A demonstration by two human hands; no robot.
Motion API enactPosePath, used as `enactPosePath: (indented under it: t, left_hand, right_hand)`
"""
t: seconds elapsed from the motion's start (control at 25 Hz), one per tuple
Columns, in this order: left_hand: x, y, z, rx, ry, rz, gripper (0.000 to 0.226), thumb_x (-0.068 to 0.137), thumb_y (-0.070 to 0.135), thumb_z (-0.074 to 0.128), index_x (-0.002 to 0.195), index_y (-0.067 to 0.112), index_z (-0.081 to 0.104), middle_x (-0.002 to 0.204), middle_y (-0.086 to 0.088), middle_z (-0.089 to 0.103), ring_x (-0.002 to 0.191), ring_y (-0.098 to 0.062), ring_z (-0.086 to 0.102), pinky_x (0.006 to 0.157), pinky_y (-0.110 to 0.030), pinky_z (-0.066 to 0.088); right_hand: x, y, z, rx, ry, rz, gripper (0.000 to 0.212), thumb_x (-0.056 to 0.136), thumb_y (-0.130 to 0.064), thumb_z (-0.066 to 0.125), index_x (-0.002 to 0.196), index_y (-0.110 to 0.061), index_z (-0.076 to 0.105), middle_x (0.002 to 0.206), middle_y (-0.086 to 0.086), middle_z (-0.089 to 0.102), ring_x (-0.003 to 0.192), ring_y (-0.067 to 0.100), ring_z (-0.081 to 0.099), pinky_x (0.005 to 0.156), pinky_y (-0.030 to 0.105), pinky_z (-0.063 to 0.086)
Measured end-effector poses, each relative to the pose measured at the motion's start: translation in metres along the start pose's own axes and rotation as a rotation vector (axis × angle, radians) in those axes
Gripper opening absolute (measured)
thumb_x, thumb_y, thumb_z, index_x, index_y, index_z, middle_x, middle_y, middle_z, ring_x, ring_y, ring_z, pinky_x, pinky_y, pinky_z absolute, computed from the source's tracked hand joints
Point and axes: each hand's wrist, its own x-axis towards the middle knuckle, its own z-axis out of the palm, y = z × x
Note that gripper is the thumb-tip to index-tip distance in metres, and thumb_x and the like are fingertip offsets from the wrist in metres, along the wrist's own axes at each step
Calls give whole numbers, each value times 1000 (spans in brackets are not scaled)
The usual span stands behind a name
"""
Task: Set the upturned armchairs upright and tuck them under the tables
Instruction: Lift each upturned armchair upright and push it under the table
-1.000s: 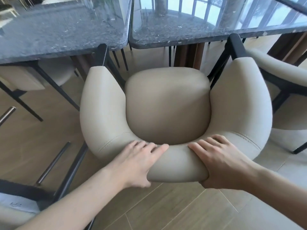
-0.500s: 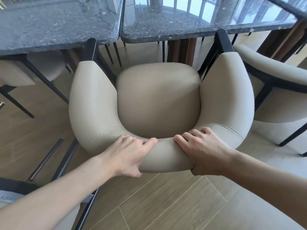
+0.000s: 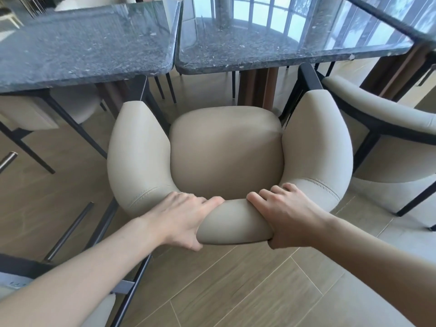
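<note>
Armchair [image 3: 226, 152] upright on the floor, seat facing the worktop [image 3: 271, 50] edge directly ahead. Left hand [image 3: 181, 218] and right hand [image 3: 287, 213] both clenched on its backrest, equally near

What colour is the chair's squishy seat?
Beige: the padded armchair seat cushion shows best in the head view.

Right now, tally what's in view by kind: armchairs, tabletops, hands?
Armchairs: 5, one upright and gripped, one on the right, one under the left tabletop, one partly seen bottom left, one beyond the tabletops
Tabletops: 2, left, right
Hands: 2, left, right
Total: 9
</note>
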Motion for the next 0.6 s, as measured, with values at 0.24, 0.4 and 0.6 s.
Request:
enactPosePath:
  t: [0.24, 0.4, 0.6]
  left_hand:
    - [9, -8, -7, -10, -17, 10, 90, 64, 56, 70, 141, 35, 28, 107, 7, 68, 97, -27, 66, 77, -40, 52]
    - [8, -7, -1, 1, -15, 66, 91, 63, 57, 68, 142, 35, 27, 108, 7, 68, 98, -26, 67, 76, -39, 52]
    - [-1, -25, -4, -19, -59, 114, 95, 60, 63, 63, 142, 43, 17, 112, 12, 67, 96, -21, 67, 70, -34, 47]
  right_hand:
    - [11, 11, -4, 18, -4, -14, 74, 59, -49, 71, 120, -24, 38, 99, -6, 54, 93, 23, 57, 85, 41, 47]
    - [7, 10, -3, 9, -8, -45, 67, 59, -47, 72, 112, -24, 37, 95, -7, 55, 89, 24, 58, 79, 40, 49]
    - [2, -5, 0, 34, 28, -53, 58, 57, -45, 67, 103, -22, 39, 83, -7, 50, 76, 25, 56, 69, 38, 49]
